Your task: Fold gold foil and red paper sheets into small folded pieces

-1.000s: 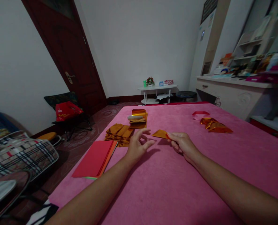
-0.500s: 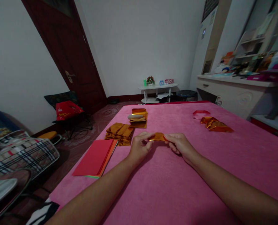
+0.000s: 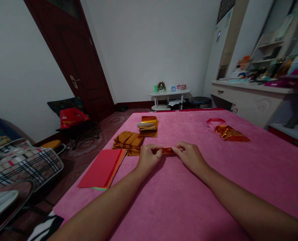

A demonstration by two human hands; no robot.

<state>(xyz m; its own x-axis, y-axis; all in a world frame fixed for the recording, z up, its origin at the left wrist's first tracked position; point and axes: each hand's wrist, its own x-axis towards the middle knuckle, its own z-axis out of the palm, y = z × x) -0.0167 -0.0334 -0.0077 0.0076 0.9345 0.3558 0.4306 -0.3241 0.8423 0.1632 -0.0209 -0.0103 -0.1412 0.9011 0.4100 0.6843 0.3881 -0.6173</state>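
Note:
A narrow folded strip of shiny gold foil paper [image 3: 167, 151] spans the gap between my two hands, just over the pink cloth [image 3: 179, 197]. My left hand [image 3: 150, 156] pinches its left end between thumb and fingers. At the other end, my right hand [image 3: 190, 154] is closed on it in the same way. To the left of my left hand lies a heap of folded gold papers [image 3: 127, 142]. Behind that heap sits a stack of gold foil sheets [image 3: 149, 130] with a grey oval object [image 3: 145, 125] on top.
Red and coloured paper sheets [image 3: 101, 169] lie at the left edge of the cloth. On the right are a pink ribbon loop [image 3: 215, 121] and a crumpled gold foil piece [image 3: 233, 134]. A white side table [image 3: 169, 93] and a cluttered white desk [image 3: 249, 90] stand beyond.
The gold strip now looks narrower and shows its shiny side. My right hand has shifted slightly left and turned over it, while my left hand stays nearly in place.

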